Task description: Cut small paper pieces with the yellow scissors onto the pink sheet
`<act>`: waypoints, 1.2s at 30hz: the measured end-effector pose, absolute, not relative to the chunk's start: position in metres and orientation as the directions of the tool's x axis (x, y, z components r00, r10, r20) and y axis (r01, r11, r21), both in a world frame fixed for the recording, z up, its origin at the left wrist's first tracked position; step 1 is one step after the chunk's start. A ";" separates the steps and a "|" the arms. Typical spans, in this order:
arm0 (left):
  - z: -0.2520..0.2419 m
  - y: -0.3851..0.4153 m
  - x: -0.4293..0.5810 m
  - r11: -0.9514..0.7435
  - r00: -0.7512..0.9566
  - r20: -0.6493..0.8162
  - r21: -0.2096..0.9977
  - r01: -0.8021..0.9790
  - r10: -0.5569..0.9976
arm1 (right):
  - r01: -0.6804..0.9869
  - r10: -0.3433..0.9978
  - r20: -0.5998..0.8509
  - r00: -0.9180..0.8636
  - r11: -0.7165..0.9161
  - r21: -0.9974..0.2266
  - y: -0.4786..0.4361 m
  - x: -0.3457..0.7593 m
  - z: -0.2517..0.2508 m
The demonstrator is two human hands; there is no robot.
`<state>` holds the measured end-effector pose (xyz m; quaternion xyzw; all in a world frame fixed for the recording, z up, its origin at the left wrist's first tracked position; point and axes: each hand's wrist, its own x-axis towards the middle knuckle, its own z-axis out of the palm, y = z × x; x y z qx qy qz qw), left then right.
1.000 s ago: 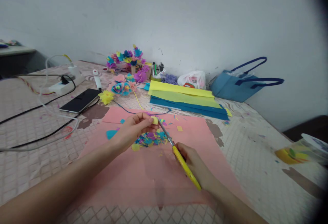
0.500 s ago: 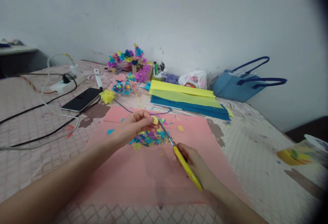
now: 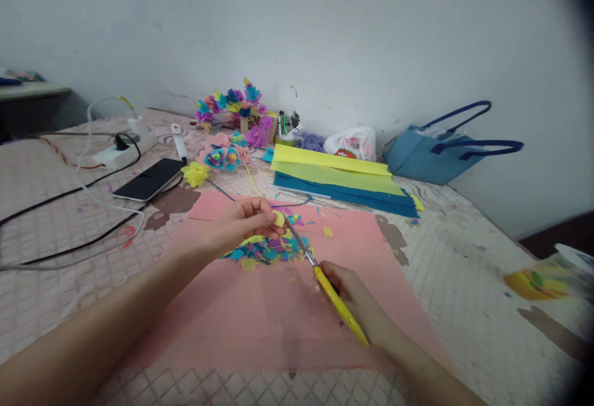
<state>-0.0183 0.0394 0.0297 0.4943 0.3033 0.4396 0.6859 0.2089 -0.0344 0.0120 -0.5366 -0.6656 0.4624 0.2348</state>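
Paper piece (image 3: 279, 218): small and yellow, it is showing at the tips of the left hand (image 3: 245, 224), above the scraps (image 3: 264, 251).
Left hand: its thumb and fingers are pinching the piece narrowly.
Scissors (image 3: 323, 280): the blades are pointing at the piece; whether they are touching it, I cannot tell.
Right hand (image 3: 352, 291): its fingers are holding the yellow handle.
Cutting: the hands are seemingly trimming the piece.
Snip: a clean one is calling, I judge, for a steady pinch and blade tips clear of the left fingers.
Scraps: blue, purple and yellow bits are lying on the pink sheet (image 3: 232, 325).
Coloured sheets (image 3: 331, 176): yellow and blue ones are lying beyond the pink sheet.
Paper flowers (image 3: 216, 158): they are resting beyond the left hand.
Phone (image 3: 149, 180): it is lying left of the flowers.
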 end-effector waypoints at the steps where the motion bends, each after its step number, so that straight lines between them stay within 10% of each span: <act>1: 0.030 0.039 -0.019 0.128 0.436 0.015 0.946 -0.297 0.900 | 0.481 0.925 -0.196 -0.324 -0.017 -0.876 -0.035 0.209 0.013; 36: 0.031 0.042 -0.025 0.087 0.473 0.005 0.981 -0.172 0.881 | 0.419 0.929 -0.189 -0.317 -0.042 -0.907 -0.035 0.209 0.013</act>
